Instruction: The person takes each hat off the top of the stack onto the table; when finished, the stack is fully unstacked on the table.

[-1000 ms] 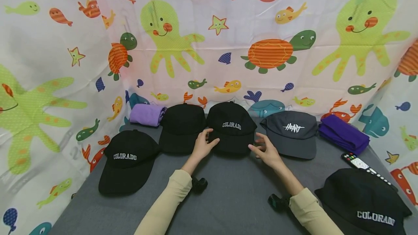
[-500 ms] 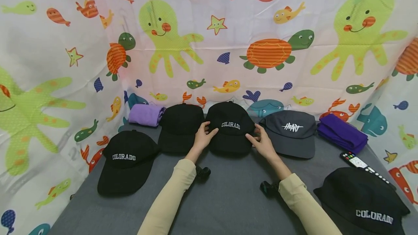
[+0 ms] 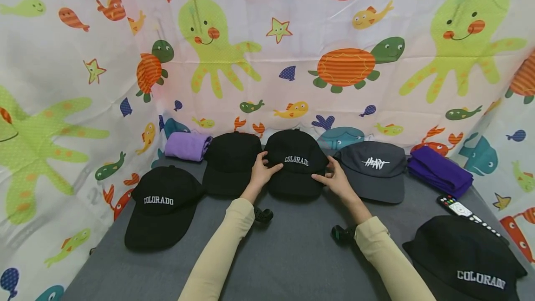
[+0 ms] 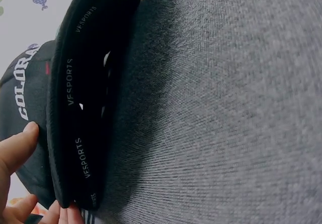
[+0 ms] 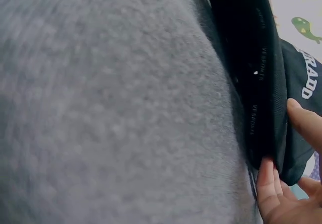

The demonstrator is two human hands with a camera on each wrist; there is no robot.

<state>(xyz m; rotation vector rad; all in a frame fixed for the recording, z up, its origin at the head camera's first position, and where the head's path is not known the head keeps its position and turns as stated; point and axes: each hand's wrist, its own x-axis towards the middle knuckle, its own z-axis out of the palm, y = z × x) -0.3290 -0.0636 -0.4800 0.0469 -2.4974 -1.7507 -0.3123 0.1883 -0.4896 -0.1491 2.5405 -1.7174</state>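
**Both hands on center cap, pinched at its two sides**

Clock refs: head view, center cap as hub, 12 = away from the person.

Center black COLORADO cap (image 3: 296, 145): on or just above the grey table (image 3: 301, 264), can't tell which. Brim points to 6. It sits between the two hands, touching both.

Left hand (image 3: 260, 174): between 8 and 9. Pinching. Thumb tip on the cap front, at 8 from the lettering; fingers (image 4: 73, 216) curl under the cap's edge. Gap between thumb and fingers is just the cap edge.

Right hand (image 3: 336, 181): at 4. Same grip mirrored: thumb tip at 4 from the lettering, fingers tucked under the edge, partly closed around it. Both wrist views show VESPORTS print on the cap's underside, inboard of the fingers.

Neighbors:
- Plain black cap (image 3: 233, 157) at 9, just beside the left hand. Lilac cloth (image 3: 188, 147) past it, also 9.
- Second COLORADO cap (image 3: 160, 212), between 8 and 9, farther out.
- Dark grey cap (image 3: 374, 173) with white lettering at 3, just beside the right hand. Purple cloth (image 3: 440, 171) beyond it.
- Third COLORADO cap (image 3: 459, 250) at 4, well apart, partly covering a remote (image 3: 453, 206).
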